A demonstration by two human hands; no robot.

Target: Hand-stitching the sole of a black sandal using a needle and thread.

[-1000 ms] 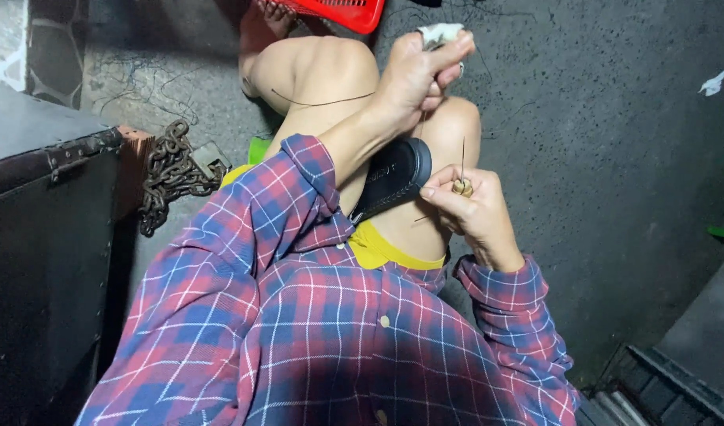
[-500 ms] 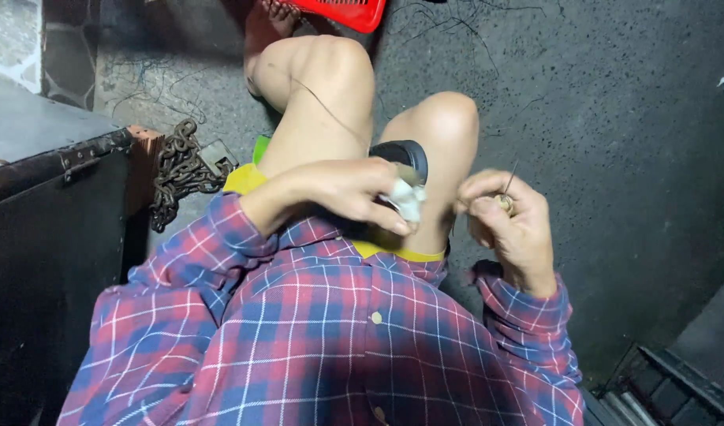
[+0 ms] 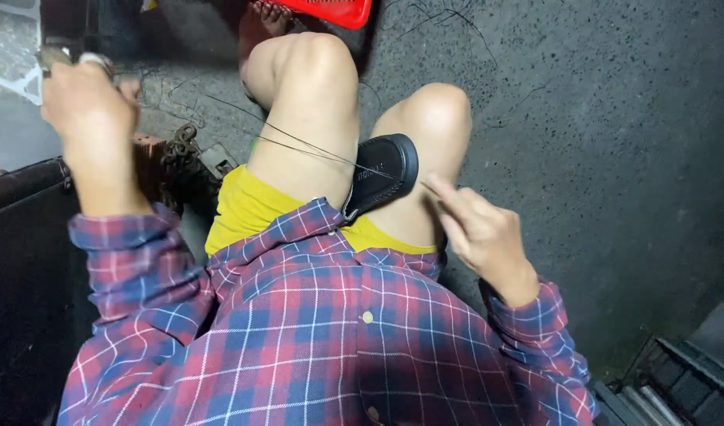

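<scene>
I sit with bare knees drawn up, and a black shoe sole (image 3: 382, 172) is wedged between my thighs. My left hand (image 3: 90, 110) is raised far out to the left, fisted around a small pale wad, pulling a dark thread (image 3: 299, 146) taut from the sole across my left thigh. My right hand (image 3: 476, 229) rests beside my right knee, with fingers pinched together next to the sole; whatever it pinches is too small to see.
A dark box or case (image 3: 23, 260) stands at my left. A rusty chain (image 3: 181, 154) lies on the concrete floor beside it. A red plastic basket (image 3: 334, 9) sits beyond my knees. Black ribbed items (image 3: 677, 379) lie at lower right.
My left hand swung from the sole out and up to the far left, drawing the thread tight. My right hand dropped slightly beside the knee.
</scene>
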